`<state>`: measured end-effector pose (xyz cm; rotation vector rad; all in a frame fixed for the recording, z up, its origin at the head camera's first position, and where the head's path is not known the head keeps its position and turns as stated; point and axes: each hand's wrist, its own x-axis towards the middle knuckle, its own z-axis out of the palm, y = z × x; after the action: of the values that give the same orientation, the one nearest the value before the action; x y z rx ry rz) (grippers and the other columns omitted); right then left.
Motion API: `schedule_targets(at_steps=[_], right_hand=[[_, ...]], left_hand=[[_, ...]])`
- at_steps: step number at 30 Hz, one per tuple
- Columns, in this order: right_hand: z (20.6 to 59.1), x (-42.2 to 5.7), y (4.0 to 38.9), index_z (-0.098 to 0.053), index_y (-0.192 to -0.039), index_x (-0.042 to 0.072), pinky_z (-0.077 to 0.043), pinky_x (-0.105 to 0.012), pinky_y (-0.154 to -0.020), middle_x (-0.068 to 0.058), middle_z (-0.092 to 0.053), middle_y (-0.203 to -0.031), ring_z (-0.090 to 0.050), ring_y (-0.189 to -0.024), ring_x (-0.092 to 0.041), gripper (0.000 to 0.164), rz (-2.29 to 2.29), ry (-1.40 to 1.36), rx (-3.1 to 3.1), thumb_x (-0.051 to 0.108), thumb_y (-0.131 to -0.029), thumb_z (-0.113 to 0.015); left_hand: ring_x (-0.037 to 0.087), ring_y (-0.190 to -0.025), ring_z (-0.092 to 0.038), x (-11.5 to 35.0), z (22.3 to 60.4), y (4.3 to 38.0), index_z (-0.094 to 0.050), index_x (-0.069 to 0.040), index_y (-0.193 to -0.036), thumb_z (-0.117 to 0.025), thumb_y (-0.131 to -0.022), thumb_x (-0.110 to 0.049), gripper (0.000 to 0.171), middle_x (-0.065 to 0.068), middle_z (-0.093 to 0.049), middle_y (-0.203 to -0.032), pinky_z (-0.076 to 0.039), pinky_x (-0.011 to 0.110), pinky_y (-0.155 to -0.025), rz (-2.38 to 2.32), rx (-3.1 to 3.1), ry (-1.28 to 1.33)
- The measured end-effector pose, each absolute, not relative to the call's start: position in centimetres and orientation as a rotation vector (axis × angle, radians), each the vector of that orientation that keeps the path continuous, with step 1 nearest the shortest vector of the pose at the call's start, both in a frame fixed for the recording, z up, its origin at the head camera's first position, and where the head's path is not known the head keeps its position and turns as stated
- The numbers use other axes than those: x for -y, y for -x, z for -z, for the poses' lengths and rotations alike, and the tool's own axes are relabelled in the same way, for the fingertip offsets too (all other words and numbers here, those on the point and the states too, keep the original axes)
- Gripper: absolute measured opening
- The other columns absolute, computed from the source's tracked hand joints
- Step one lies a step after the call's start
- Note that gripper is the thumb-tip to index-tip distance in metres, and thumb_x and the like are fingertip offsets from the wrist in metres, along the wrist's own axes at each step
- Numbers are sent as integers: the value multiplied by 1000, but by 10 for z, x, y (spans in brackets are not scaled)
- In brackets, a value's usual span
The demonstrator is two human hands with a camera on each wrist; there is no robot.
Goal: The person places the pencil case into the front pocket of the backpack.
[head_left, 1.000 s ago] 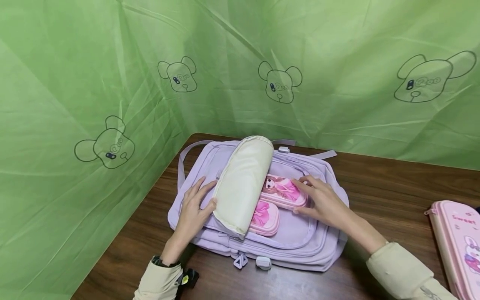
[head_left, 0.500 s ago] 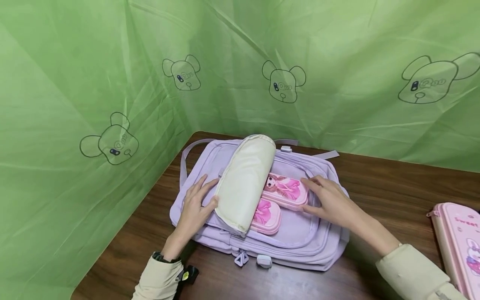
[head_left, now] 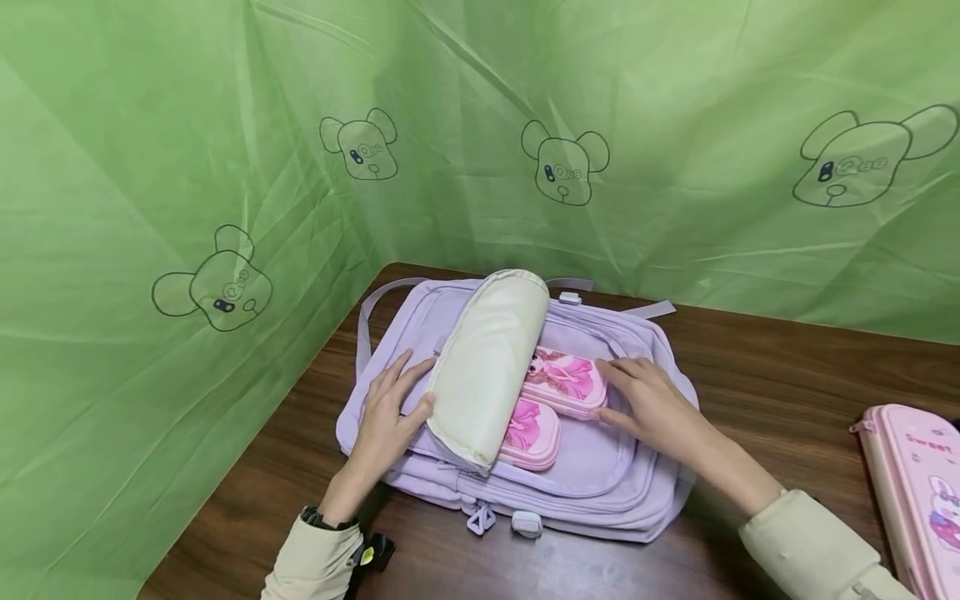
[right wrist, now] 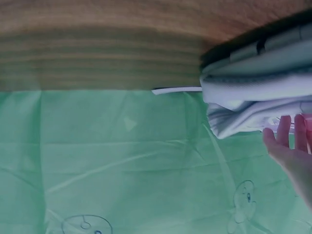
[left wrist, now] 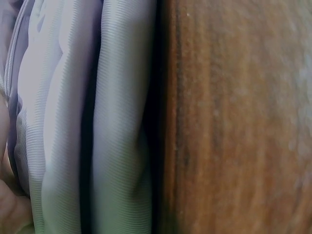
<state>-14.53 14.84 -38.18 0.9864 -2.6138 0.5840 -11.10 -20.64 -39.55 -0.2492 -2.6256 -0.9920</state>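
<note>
A lilac backpack (head_left: 577, 450) lies flat, its front pocket flap folded back to show a cream lining (head_left: 487, 367). Two pink pencil cases with a doll print stick out from under that flap, a nearer one (head_left: 531, 435) and a farther one (head_left: 570, 379). My right hand (head_left: 652, 404) holds the right end of the farther pencil case between thumb and fingers. In the right wrist view, these fingers (right wrist: 284, 129) are at the pocket's side. With fingers spread, my left hand (head_left: 390, 421) rests on the backpack, thumb at the flap's left edge.
A larger pink case (head_left: 918, 483) lettered "Sweet" lies at the right on the brown wooden table (head_left: 780, 375). Green fabric (head_left: 465, 208) with bear outlines hangs behind and to the left. Straps (head_left: 648, 310) and a zipper pull (head_left: 481, 520) stick out from the backpack.
The right hand has slid back from over the farther pencil case to its right end. That case has then shifted slightly left, deeper under the flap. The left hand stays put.
</note>
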Motion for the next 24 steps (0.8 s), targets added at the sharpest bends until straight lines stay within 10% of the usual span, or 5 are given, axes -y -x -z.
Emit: schedule_targets(at_steps=[24], right_hand=[[377,-132,151,-56,-118,-12,-44,-44,-82,-19,-60,-107,-50,-91,-32,63,-478,-980,2669,25,-73,-79]], left_hand=[[34,-130,-28,207,396,112,-54,-26,-132,-61,-85,-27,47,8,-35,-146,-23,61,-97,993,2618,270]])
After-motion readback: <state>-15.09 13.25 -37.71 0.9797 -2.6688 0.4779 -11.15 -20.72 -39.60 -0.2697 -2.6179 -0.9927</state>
